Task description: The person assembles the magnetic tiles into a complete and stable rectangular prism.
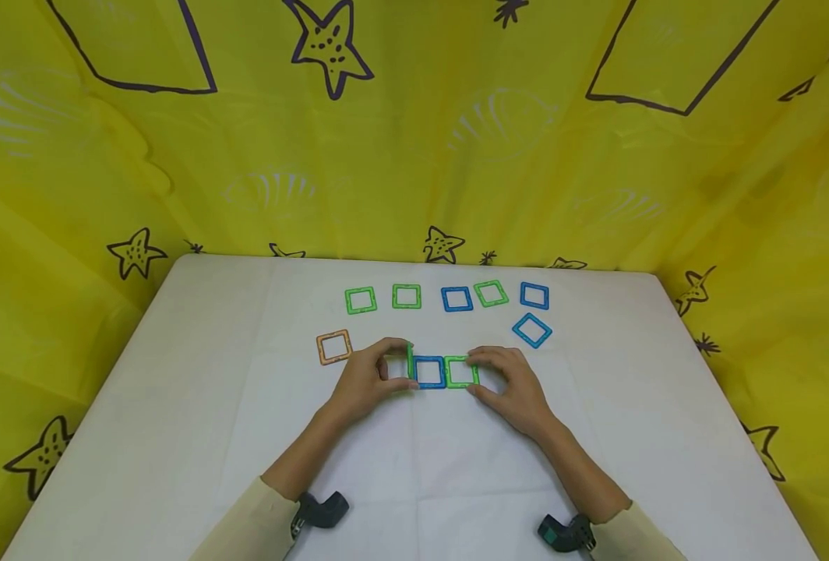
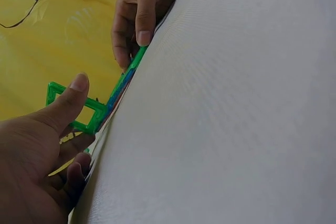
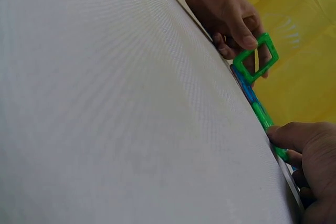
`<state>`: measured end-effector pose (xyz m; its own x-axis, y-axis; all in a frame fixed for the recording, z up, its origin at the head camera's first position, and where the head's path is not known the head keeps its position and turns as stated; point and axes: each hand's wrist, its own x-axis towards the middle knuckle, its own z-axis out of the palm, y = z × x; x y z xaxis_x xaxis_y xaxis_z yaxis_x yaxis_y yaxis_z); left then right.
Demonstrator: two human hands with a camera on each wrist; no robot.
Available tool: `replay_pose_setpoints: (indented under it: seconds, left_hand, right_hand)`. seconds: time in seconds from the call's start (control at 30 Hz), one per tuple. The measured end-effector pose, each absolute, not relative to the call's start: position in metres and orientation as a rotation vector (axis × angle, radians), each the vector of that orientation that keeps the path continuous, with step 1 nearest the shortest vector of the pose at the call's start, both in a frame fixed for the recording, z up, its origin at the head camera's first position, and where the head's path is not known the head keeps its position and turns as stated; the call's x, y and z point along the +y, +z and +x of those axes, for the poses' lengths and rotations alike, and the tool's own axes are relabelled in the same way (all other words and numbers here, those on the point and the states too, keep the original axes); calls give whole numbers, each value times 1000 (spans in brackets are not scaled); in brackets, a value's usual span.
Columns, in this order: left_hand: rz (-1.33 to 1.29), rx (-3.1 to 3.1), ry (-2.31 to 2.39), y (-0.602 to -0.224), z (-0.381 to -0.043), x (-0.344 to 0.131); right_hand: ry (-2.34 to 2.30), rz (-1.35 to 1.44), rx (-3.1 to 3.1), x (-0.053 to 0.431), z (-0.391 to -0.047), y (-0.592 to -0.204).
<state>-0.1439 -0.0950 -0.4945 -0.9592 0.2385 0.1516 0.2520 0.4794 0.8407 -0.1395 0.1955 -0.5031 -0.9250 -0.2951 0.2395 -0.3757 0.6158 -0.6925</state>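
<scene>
Slightly left of the table's middle, my left hand [image 1: 367, 379] pinches an upright green square frame [image 1: 410, 362] between thumb and fingers. This frame stands at the left edge of a blue square frame [image 1: 429, 386] lying flat. Against the blue one's right side lies another flat green square frame [image 1: 460, 386]. My right hand [image 1: 520, 391] holds that green frame by its near and far edges, thumb at the near side. In the left wrist view, the upright green frame [image 2: 96, 120] shows its square opening beside the left thumb.
Behind the hands, several loose square frames lie on the white table [image 1: 485, 467]: green ones [image 1: 361, 312], blue ones [image 1: 457, 310] and a blue one turned cornerwise [image 1: 520, 335]. An orange square frame [image 1: 320, 352] lies just left of the left hand. A yellow patterned curtain [image 1: 386, 156] surrounds the table.
</scene>
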Motion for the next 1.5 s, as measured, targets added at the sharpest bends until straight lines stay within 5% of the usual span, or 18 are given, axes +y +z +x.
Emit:
replay_pose_setpoints:
  seconds: [1.5]
  left_hand:
    - [-556,-2862,-1048,-499,-145,-88]
  right_hand:
    - [1224,566,-2747,196,-140,-501]
